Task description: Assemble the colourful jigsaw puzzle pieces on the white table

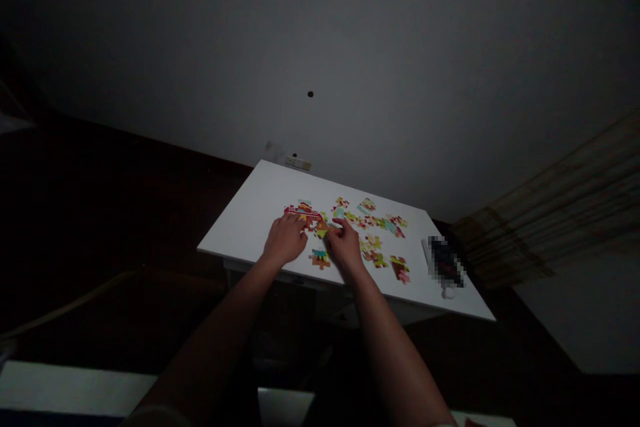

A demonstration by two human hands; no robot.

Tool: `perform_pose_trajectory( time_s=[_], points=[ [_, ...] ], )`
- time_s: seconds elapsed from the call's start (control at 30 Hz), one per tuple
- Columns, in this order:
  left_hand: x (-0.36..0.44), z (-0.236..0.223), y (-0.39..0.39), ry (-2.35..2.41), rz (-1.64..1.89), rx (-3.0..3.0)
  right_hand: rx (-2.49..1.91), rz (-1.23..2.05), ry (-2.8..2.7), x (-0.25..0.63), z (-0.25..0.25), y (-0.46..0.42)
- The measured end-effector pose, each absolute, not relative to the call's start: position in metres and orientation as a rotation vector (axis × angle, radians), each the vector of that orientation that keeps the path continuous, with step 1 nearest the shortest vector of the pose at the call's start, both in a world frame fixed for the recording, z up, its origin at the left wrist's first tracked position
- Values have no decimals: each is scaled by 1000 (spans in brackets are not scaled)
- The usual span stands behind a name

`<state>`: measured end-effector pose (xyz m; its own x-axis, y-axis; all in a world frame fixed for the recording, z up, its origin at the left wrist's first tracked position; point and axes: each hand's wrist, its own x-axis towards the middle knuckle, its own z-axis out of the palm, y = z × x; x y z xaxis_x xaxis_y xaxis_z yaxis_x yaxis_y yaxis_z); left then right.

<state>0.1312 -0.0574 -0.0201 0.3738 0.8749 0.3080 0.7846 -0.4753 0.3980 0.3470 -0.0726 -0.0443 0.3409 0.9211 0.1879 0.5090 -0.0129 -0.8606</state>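
Note:
My left hand (pixel 286 240) lies over the lower edge of a red jigsaw puzzle section (pixel 296 211), with its fingers stretched out and partly hidden. To its right, my right hand (pixel 346 245) is curled, its fingertips at a yellow-green puzzle piece (pixel 321 231) beside the red section. My fingers hide part of that contact. Just below, between the hands, lies a puzzle piece with a blue figure (pixel 319 257). Several loose or joined puzzle pieces (pixel 373 221) spread to the right of my right hand, and a brown and pink piece (pixel 400 269) is nearer the front edge.
The pieces lie on a white table (pixel 240 213) against a grey wall (pixel 400 80). A blurred-out dark object (pixel 447 261) sits at the table's right end. A power socket strip (pixel 299 163) is behind the back edge, and a curtain (pixel 550 213) hangs at right.

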Motion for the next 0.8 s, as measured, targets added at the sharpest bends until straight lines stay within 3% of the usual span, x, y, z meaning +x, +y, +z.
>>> perform_pose_trajectory(
  time_s=[0.3,0.57,0.8],
  points=[
    [132,-24,-56,1518,709,2448,-1853,393,-1357,338,-35,-69],
    [133,-26,-55,1508,730,2434,-1789,530,-1265,336,-39,-70],
    [132,-22,-57,1506,721,2426,-1808,409,-1564,332,-32,-75]
  ],
)
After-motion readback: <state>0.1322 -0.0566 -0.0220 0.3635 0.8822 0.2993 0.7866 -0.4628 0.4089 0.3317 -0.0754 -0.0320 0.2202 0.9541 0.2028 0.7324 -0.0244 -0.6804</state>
